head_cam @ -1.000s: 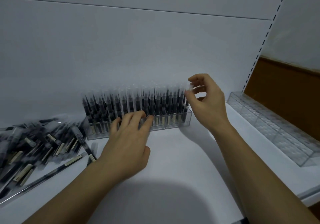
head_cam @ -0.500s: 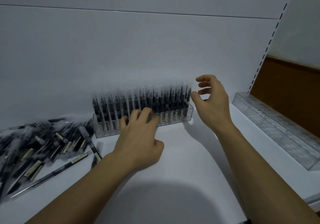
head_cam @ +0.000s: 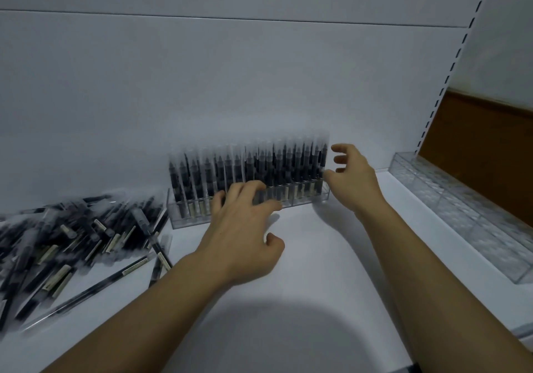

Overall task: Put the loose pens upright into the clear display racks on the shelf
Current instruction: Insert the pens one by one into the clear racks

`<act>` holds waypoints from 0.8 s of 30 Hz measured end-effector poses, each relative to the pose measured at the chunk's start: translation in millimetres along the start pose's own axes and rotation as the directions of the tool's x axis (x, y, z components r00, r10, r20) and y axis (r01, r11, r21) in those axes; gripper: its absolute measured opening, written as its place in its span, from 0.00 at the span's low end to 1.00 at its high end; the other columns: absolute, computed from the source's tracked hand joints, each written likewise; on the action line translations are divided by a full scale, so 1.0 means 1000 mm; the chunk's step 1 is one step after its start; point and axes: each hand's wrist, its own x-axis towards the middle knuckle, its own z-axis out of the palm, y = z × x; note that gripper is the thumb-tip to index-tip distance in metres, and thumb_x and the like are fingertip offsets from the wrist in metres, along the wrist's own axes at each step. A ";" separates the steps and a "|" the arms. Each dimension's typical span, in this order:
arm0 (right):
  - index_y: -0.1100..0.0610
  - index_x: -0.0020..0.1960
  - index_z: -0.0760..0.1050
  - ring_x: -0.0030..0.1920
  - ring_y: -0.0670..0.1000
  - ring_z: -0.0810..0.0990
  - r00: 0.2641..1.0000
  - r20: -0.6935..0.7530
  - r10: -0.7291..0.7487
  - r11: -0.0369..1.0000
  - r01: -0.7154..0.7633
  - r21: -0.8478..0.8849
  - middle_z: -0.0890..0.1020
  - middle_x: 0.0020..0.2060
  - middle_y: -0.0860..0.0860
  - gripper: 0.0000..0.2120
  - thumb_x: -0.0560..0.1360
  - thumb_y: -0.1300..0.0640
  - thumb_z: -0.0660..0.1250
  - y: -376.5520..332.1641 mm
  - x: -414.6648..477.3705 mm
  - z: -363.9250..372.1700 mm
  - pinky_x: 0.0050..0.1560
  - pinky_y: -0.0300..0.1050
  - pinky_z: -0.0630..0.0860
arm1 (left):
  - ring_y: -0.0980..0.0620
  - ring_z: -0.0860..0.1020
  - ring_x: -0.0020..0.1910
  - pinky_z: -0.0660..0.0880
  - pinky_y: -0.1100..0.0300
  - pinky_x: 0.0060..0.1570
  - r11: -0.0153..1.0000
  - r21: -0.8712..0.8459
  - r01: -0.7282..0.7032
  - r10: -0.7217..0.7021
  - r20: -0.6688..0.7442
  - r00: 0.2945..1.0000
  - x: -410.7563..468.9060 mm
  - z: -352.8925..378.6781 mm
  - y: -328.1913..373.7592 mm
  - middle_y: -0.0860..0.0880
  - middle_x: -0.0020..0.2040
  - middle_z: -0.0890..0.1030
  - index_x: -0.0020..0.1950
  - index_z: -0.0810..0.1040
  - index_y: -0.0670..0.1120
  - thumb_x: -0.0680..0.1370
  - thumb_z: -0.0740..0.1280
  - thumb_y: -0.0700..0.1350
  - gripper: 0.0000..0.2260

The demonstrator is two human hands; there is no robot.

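A clear display rack stands against the shelf's back wall, packed with several upright black pens in clear sleeves. My left hand lies in front of it, its straight fingers touching the rack's front wall. My right hand hovers at the rack's right end with its fingers spread and loosely bent, holding nothing. A heap of loose pens lies on the white shelf to the left.
A second long clear rack with no pens in it runs along the shelf's right side, beside a brown panel. A slotted white upright rises at the back right. The shelf's front edge lies low at the right.
My right hand let go of the pen it pinched at the rack's right end and opened. The view shifted, so the rack now sits further right. My left hand stays at the rack's front.
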 end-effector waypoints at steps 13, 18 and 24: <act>0.56 0.72 0.66 0.46 0.50 0.77 0.997 0.051 0.050 0.996 -0.046 -0.071 0.78 0.50 0.50 0.25 0.78 0.62 0.69 0.011 0.003 0.006 0.43 0.44 0.70 | 0.44 0.56 0.75 0.52 0.36 0.75 0.989 0.135 -0.061 0.057 0.029 0.998 0.023 0.015 0.001 0.48 0.76 0.59 0.74 0.67 0.51 0.74 0.62 0.48 0.27; 0.52 0.75 0.65 0.58 0.51 0.79 0.996 0.093 0.005 1.000 -0.008 0.029 0.79 0.61 0.49 0.28 0.78 0.62 0.71 0.017 0.001 0.014 0.56 0.44 0.72 | 0.43 0.57 0.75 0.55 0.34 0.75 0.985 0.174 -0.020 0.014 0.034 0.999 0.035 0.015 -0.007 0.48 0.76 0.59 0.79 0.58 0.47 0.74 0.62 0.50 0.34; 0.48 0.79 0.59 0.62 0.53 0.78 0.986 0.155 -0.057 0.998 0.051 0.042 0.77 0.64 0.47 0.35 0.77 0.61 0.71 0.020 0.002 0.020 0.62 0.47 0.73 | 0.42 0.56 0.75 0.55 0.33 0.74 0.975 0.222 0.011 -0.024 0.055 0.998 0.044 0.015 -0.011 0.47 0.76 0.56 0.79 0.55 0.46 0.75 0.62 0.53 0.35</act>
